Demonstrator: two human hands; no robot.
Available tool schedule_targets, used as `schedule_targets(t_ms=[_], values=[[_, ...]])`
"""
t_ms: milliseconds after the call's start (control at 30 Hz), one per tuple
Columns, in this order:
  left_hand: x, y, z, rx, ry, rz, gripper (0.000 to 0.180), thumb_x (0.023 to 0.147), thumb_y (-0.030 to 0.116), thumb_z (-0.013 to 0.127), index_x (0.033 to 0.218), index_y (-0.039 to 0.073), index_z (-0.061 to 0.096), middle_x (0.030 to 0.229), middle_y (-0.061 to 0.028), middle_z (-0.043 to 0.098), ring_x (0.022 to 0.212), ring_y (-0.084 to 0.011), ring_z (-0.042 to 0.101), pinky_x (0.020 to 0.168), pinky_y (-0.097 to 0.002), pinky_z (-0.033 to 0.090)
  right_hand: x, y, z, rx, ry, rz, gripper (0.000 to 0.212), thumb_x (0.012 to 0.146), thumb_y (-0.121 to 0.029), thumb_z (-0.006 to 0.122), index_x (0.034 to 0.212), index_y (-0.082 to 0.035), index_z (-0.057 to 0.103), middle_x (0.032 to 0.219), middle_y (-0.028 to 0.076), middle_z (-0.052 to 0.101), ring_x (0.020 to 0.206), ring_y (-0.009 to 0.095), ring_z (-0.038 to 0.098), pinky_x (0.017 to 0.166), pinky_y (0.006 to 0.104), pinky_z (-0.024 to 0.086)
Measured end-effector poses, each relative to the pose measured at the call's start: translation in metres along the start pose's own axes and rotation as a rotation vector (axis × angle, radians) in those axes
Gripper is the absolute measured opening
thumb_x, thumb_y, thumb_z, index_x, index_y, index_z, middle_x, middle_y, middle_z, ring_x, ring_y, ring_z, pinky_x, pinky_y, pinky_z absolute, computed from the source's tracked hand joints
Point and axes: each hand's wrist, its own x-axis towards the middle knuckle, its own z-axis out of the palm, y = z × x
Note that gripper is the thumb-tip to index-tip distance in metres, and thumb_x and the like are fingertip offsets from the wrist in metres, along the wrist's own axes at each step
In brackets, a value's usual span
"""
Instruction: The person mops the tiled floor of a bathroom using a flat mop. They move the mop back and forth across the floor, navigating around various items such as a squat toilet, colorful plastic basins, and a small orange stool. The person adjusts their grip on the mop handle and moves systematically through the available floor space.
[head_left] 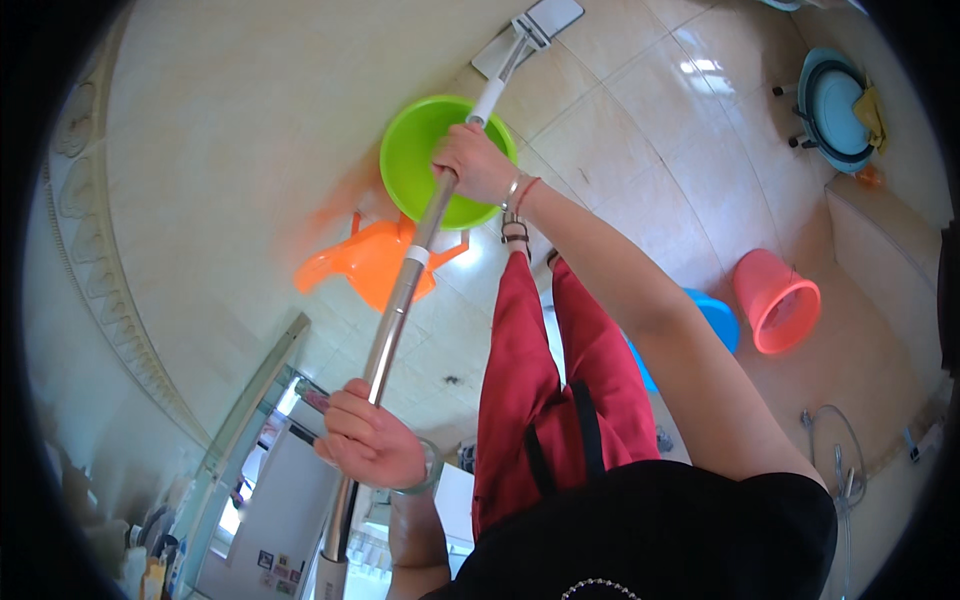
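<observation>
A flat mop with a long silver pole (393, 315) runs slantwise across the view, from the lower left to the top middle. My left hand (368, 440) is wrapped round its lower part, near the white grip at the end. Higher up, close to the white section above the head, my right hand (475, 163) closes round the pole. The mop's white and grey head (540, 25) rests at the far end, where the tiled floor meets the wall. Beneath my right hand sits a lime-green basin (405, 165), partly hidden by hand and pole.
An orange plastic chair (365, 265) stands beside the basin. To the right are a blue basin (712, 318), partly behind my arm, and a pink bucket (765, 295). Light-blue basins (838, 105) with a yellow cloth (872, 118) lie far right. A shower hose (845, 455) hangs lower right.
</observation>
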Motion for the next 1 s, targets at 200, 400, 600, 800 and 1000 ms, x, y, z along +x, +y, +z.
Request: schedule_targets(t_ms=[200,400,600,800,1000], values=[[0.014,0.009,0.007,0.042,0.005,-0.059,0.034,0.101,0.014,0.032,0.067,0.015,0.028,0.058,0.0014,0.028,0.059,-0.0101,0.029,0.070,-0.0334,0.032,-0.002,-0.009,-0.008,0.037,0.022,0.066,0.011,0.067,-0.010,0.062,0.063,-0.012,0.052,0.065,0.004,0.052,0.074,0.025,0.052,0.075,0.0366,0.039],[0.023,0.036,0.016,0.096,-0.153,-0.044,0.036,0.102,0.017,0.033,0.067,0.016,0.028,0.056,0.0030,0.026,0.057,-0.0090,0.026,0.063,-0.0308,0.029,-0.019,-0.025,-0.027,0.061,0.029,0.176,0.009,0.065,-0.010,0.063,0.060,-0.012,0.056,0.064,0.006,0.055,0.073,0.027,0.055,0.071,0.0382,0.040],[0.031,0.066,0.010,0.077,-0.169,-0.146,0.036,0.101,0.014,0.034,0.066,0.015,0.027,0.054,0.0029,0.027,0.053,-0.0080,0.025,0.061,-0.0298,0.029,-0.073,-0.070,-0.027,0.102,0.082,0.285,0.007,0.063,-0.007,0.063,0.061,-0.012,0.058,0.064,0.006,0.057,0.073,0.028,0.057,0.070,0.0366,0.039],[0.049,0.064,-0.001,0.006,-0.352,-0.163,0.034,0.096,0.009,0.039,0.064,0.013,0.026,0.052,0.0001,0.032,0.048,-0.0107,0.032,0.055,-0.0317,0.038,-0.104,-0.084,-0.028,0.071,0.063,0.378,0.009,0.063,-0.006,0.062,0.062,-0.012,0.057,0.064,0.005,0.056,0.071,0.026,0.057,0.068,0.0353,0.038],[0.063,0.082,-0.002,-0.197,-0.555,-0.059,0.037,0.083,0.006,0.058,0.056,0.010,0.032,0.047,-0.0021,0.045,0.040,-0.0148,0.044,0.048,-0.0319,0.045,-0.080,-0.091,-0.052,-0.020,0.282,0.302,0.014,0.067,-0.006,0.066,0.064,-0.009,0.053,0.065,0.007,0.054,0.069,0.027,0.054,0.067,0.0366,0.037]])
